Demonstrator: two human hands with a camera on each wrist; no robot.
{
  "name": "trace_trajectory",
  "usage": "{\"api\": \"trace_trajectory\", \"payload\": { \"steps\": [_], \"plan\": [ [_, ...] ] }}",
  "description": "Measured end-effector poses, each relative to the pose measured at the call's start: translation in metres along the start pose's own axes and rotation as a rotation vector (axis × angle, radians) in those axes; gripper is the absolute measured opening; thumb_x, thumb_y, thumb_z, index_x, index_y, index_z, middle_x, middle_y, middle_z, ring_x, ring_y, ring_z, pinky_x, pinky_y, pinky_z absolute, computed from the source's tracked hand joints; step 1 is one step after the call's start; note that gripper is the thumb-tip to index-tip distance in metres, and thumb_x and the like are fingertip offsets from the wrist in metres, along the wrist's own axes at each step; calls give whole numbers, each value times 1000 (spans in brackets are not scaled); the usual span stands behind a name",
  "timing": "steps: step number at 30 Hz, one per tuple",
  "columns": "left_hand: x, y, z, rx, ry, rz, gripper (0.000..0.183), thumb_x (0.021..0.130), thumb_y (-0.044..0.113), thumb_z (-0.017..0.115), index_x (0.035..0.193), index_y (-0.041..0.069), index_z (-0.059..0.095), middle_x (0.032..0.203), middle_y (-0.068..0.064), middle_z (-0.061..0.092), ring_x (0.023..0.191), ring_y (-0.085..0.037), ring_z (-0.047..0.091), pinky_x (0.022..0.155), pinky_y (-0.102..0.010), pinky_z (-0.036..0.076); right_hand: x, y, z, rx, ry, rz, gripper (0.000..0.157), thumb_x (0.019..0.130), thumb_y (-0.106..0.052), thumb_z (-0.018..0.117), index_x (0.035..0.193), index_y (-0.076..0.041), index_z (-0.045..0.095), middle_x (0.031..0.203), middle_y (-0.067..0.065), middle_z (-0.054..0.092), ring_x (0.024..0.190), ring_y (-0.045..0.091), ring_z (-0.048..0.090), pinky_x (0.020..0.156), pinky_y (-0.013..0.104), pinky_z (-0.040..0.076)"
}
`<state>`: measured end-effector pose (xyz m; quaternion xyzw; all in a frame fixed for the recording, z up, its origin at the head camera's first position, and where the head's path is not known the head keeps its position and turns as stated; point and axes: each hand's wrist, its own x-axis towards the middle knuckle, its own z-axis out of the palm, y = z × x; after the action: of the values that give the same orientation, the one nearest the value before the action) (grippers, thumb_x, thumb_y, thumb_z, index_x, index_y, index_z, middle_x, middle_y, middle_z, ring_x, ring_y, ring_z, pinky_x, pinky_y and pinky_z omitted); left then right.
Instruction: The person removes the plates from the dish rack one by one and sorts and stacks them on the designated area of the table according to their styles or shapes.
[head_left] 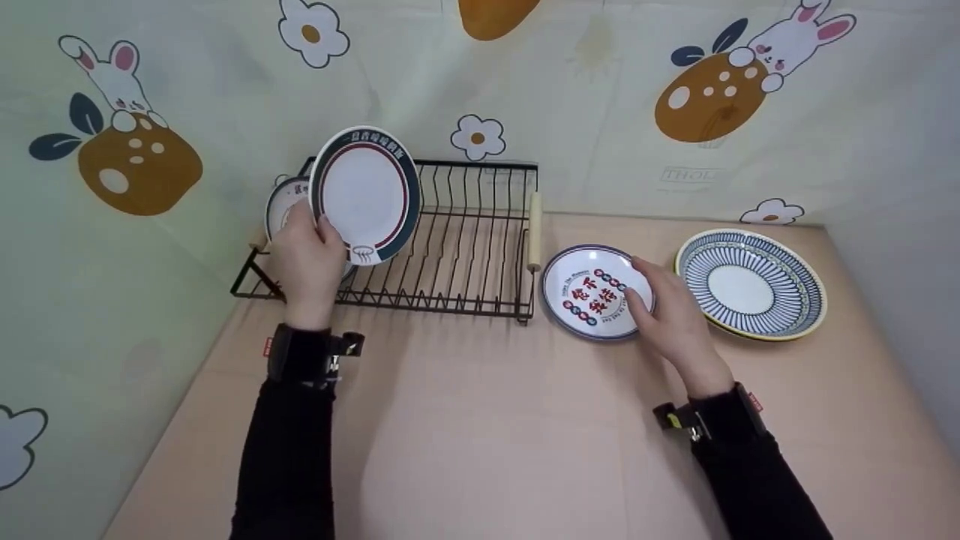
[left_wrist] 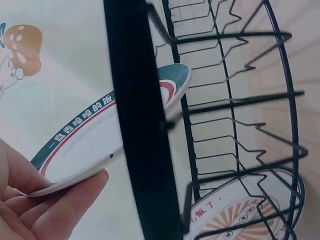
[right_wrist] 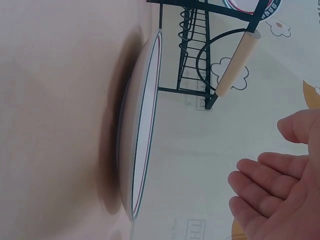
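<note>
My left hand [head_left: 307, 255] grips a white plate [head_left: 366, 196] with a dark green band and a red ring, thumb on its face and fingers behind. The plate is tilted up over the left part of a black wire dish rack [left_wrist: 140, 120]. Behind that hand, a second plate [left_wrist: 245, 212] with orange rays and red writing stands in the rack, partly hidden. On the right, my right hand [head_left: 671, 311] hovers over the edge of a small blue-rimmed plate [head_left: 577, 319] with red characters. In the right wrist view its loosely bent fingers are apart from this plate [right_wrist: 145, 135].
To the right of my right hand lies a larger dish [head_left: 739, 289] with blue stripes and a yellow rim. A pale wooden handle [head_left: 535, 232] is on the rack's right end. Behind the table hangs a printed cloth [head_left: 600, 112].
</note>
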<state>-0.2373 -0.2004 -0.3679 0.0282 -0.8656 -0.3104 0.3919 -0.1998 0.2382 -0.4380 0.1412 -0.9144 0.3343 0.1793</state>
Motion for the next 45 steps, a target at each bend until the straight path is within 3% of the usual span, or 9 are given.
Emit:
{"api": "trace_trajectory", "payload": {
  "steps": [10, 16, 22, 36, 45],
  "plan": [
    [-9, 12, 4, -157, 31, 42, 24, 89, -4, 58, 110, -12, 65, 100, -27, 69, 80, -40, 67, 68, -50, 54, 1, -4, 1, 13, -7, 16, 46, 97, -9, 60, 139, 6, 50, 136, 25, 55, 127, 41, 48, 109, 52, 33],
    [-11, 19, 8, -211, 68, 85, 23, 86, -6, 58, 106, -11, 67, 93, -25, 70, 71, -37, 65, 62, -46, 53, 2, -7, 2, 32, 8, 4, 45, 97, -9, 60, 138, 8, 50, 136, 25, 54, 128, 41, 47, 110, 52, 32],
    [-16, 30, 12, -261, 71, 51, 17, 86, -4, 59, 99, -9, 68, 86, -21, 70, 63, -31, 60, 56, -39, 44, 4, -10, 1, 40, 24, -14, 46, 98, -10, 59, 139, 8, 50, 137, 25, 54, 129, 40, 47, 111, 51, 32],
    [-31, 48, 29, -360, 41, 19, 22, 88, -5, 60, 107, -8, 69, 91, -18, 73, 63, -20, 62, 55, -28, 48, 4, -12, 0, 70, 48, 12, 46, 97, -9, 60, 139, 7, 49, 138, 25, 54, 129, 39, 47, 111, 51, 32],
    [-40, 52, 38, -420, 30, 0, 20, 88, -6, 60, 106, -6, 68, 87, -15, 73, 57, -16, 57, 49, -19, 41, 2, -8, -1, 79, 60, 33, 45, 96, -6, 60, 138, 7, 50, 137, 25, 54, 128, 39, 48, 110, 51, 33]
  ]
}}
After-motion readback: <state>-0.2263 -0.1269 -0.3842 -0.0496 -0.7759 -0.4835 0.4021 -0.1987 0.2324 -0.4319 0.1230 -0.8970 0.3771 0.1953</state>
